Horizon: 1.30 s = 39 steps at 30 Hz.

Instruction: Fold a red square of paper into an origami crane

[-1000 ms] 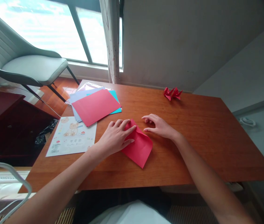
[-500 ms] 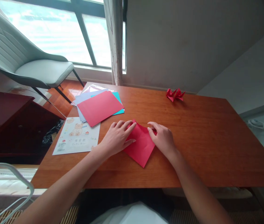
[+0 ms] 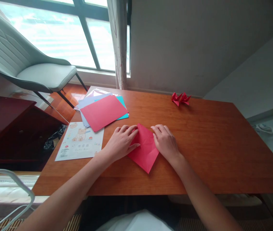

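A red sheet of folding paper [image 3: 146, 150] lies creased on the table, turned so one corner points toward me. My left hand [image 3: 123, 141] rests over its left side, thumb apart from the fingers, which lie on the paper. At the paper's upper right edge is my right hand [image 3: 165, 140], its fingers bent close together and holding that edge down. The right fingers cover part of the edge, so the fold beneath them is hidden.
Two red folded-paper pieces [image 3: 181, 99] stand at the table's back. A pink-red sheet [image 3: 104, 112] tops a stack with blue sheets at the left. A white printed sheet [image 3: 80, 142] with a cartoon bear lies nearer. A pale chair [image 3: 46, 75] stands beyond the wooden table [image 3: 213, 144].
My right hand has moved slightly left and flattened on the paper's right edge. That side of the paper now lies folded further in. My left hand stays nearly still.
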Available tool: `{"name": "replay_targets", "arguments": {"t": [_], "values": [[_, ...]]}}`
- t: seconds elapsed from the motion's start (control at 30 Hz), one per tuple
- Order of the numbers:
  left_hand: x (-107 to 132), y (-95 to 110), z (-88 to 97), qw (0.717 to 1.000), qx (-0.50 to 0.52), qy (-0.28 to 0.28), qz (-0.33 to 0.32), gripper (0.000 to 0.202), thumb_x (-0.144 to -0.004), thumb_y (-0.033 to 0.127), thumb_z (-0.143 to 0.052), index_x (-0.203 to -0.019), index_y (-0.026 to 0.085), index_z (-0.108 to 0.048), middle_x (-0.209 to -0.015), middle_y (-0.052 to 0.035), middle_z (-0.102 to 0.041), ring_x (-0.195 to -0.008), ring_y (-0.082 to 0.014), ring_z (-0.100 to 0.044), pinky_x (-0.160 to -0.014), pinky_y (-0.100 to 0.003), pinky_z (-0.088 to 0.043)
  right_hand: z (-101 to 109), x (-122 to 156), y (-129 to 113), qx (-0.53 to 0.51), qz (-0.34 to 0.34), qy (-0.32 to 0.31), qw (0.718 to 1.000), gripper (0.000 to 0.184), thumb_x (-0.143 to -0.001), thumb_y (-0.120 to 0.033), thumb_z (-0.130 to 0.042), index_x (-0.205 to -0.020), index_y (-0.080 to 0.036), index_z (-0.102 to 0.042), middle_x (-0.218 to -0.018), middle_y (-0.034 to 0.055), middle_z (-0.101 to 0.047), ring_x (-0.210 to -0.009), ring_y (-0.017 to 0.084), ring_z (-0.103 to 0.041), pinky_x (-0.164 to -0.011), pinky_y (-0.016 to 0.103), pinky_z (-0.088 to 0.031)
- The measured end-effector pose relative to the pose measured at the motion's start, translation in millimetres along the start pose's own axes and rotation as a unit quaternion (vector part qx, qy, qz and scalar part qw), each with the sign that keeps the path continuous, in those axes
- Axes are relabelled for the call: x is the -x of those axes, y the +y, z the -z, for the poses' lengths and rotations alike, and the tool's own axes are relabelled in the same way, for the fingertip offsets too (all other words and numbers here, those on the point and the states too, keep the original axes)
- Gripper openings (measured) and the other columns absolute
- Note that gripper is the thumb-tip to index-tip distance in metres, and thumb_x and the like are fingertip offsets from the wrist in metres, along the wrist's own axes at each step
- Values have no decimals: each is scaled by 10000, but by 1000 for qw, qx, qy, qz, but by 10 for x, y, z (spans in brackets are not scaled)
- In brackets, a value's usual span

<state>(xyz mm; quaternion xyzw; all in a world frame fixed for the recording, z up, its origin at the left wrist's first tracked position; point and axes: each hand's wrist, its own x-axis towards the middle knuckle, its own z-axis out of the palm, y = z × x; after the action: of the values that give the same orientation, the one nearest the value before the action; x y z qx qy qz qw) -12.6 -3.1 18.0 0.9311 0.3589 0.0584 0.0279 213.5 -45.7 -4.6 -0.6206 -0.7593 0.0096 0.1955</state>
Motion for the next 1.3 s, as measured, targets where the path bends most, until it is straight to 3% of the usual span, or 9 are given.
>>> {"name": "replay_targets", "arguments": {"t": [0.2, 0.4, 0.53, 0.67, 0.8, 0.93, 1.03, 1.13, 1.3], "values": [[13, 2, 8, 1000, 9, 0, 0, 499, -972, 462, -480, -1396, 200, -488, -1481, -114, -488, -1196, -296, -484, -956, -426, -392, 58, -45, -87, 36, 82, -54, 995, 309, -934, -106, -474, -1125, -240, -677, -1110, 114, -642, -1010, 293, -513, -838, 434, -421], [0, 2, 6, 999, 27, 9, 17, 467, -973, 445, -477, -1368, 197, -500, -1476, -121, -485, -1218, -305, -489, -967, -439, -409, 91, -146, -217, 85, 135, -106, 981, 284, -963, -219, -490, -1196, -175, -646, -984, 115, -655, -938, 273, -505, -800, 412, -352], [-4, -7, 22, 992, 53, 34, 107, 457, -984, 412, -451, -1363, 160, -485, -1345, -137, -571, -1175, -284, -550, -953, -402, -455, 84, -257, -287, 98, 132, -128, 978, 328, -989, -242, -449, -1256, -146, -614, -966, 103, -664, -937, 262, -519, -805, 397, -342], [1, 8, 46, 976, 73, 15, 204, 433, -977, 383, -460, -1358, 177, -485, -1213, -97, -637, -1022, -260, -656, -767, -356, -511, 50, -306, -347, 101, 110, -137, 979, 383, -994, -228, -434, -1327, -95, -570, -995, 121, -675, -943, 260, -535, -805, 383, -360], [-31, 50, 35, 967, 90, -1, 237, 399, -935, 308, -536, -1323, 220, -521, -1256, -58, -646, -1006, -254, -686, -721, -335, -506, -18, -273, -388, 113, 83, -132, 981, 401, -993, -214, -435, -1342, -60, -558, -997, 139, -669, -921, 260, -544, -780, 374, -380], [-72, 111, 15, 965, 70, 12, 254, 304, -935, 242, -527, -1229, 231, -598, -1135, -47, -684, -928, -233, -700, -641, -309, -481, -96, -217, -391, 116, 73, -110, 984, 397, -991, -211, -451, -1333, -45, -562, -973, 133, -660, -897, 258, -541, -759, 375, -395], [-63, 161, 0, 971, 29, 46, 231, 229, -957, 254, -507, -1126, 239, -660, -991, -45, -693, -847, -218, -693, -608, -294, -465, -128, -186, -381, 111, 76, -94, 986, 376, -993, -203, -451, -1312, -54, -580, -951, 123, -655, -881, 254, -534, -747, 377, -399], [-30, 197, -37, 976, 19, 118, 181, 229, -971, 247, -500, -1106, 230, -685, -964, -52, -710, -853, -201, -688, -680, -285, -491, -136, -169, -376, 104, 77, -80, 988, 354, -988, -196, -464, -1293, -69, -591, -946, 117, -651, -876, 252, -526, -745, 380, -399], [3, 247, -121, 955, 142, 211, 150, 189, -948, 223, -537, -1039, 219, -704, -971, -39, -753, -873, -184, -703, -800, -295, -538, -135, -166, -384, 95, 73, -79, 990, 280, -966, -154, -493, -1206, -104, -628, -934, 99, -645, -860, 245, -517, -737, 382, -391]]}}
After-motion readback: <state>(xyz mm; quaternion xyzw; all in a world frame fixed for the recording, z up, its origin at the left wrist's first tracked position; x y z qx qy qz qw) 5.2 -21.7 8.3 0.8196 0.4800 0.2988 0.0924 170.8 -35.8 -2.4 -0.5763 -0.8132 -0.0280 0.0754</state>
